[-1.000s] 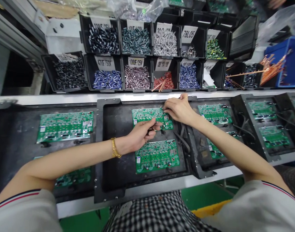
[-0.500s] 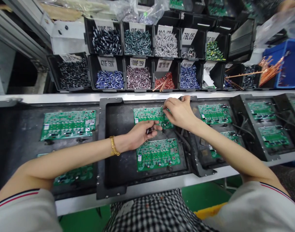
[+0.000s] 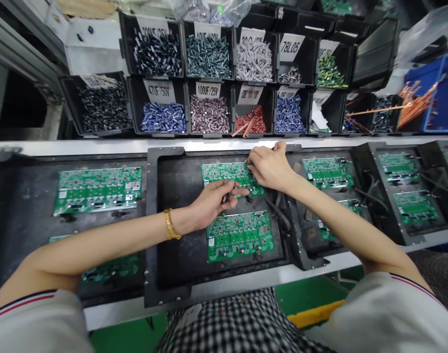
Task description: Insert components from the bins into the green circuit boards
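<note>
My left hand is curled palm up over the gap between two green circuit boards. Several small dark capacitors lie in its bent fingers. My right hand reaches down to the right end of the upper circuit board, its thumb and fingertips pinched together at the board's surface. Whatever those fingertips hold is hidden. Below the left hand, the lower circuit board lies flat in the same black tray, with small parts standing along its lower edge.
Behind the metal rail stand black bins of loose parts, among them purplish capacitors, blue capacitors and red parts. Neighbouring trays hold more boards, such as a left board and a right board. A blue crate is far right.
The view has shifted slightly. My left hand's fingers have moved a little around the capacitors, while my right hand stays at the upper board's right end.
</note>
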Tool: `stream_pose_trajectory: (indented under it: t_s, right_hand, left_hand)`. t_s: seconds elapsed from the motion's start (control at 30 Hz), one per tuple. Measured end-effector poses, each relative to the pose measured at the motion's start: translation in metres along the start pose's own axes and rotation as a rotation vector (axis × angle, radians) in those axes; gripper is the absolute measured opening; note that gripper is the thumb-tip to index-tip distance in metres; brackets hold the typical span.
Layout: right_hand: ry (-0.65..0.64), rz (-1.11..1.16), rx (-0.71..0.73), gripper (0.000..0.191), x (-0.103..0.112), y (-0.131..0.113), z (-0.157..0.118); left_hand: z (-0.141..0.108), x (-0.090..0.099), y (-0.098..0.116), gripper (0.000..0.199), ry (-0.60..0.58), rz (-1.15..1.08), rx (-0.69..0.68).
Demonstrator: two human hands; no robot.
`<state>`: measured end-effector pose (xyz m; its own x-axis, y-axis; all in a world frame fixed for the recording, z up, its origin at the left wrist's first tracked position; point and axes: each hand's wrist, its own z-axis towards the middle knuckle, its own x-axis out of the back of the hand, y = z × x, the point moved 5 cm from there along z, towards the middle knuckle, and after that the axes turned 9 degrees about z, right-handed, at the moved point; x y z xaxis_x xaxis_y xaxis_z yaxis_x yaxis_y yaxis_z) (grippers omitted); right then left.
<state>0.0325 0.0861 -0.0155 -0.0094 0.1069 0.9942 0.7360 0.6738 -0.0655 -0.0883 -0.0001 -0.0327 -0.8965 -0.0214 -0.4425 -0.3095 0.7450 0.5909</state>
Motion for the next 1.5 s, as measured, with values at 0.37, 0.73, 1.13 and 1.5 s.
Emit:
stream_pose_trajectory:
  t_s: [0.37,0.73,1.13,1.5]
  right_hand:
    - [0.114,0.432,0.026,0.022,0.027,-0.035,-0.035]
    - [0.008,0.233,0.023,0.018,0.018,-0.049,-0.101]
    - [-0.059,0.052,0.108,0.018,-0.005,-0.052,-0.108]
    - [-0.027,0.036,0.137,0.016,-0.009,-0.053,-0.111]
  left_hand:
    - [-0.003,-0.003,-0.009,0.018,0.033,-0.131,-0.013]
    - [-0.043,-0.012,-0.048,0.022,-0.060,0.006,0.207]
    - [-0.020,-0.014,-0.034,0.027,-0.089,0.151,0.018]
    - [-0.019,-0.010,-0.038,0.007,-0.021,0.084,0.052]
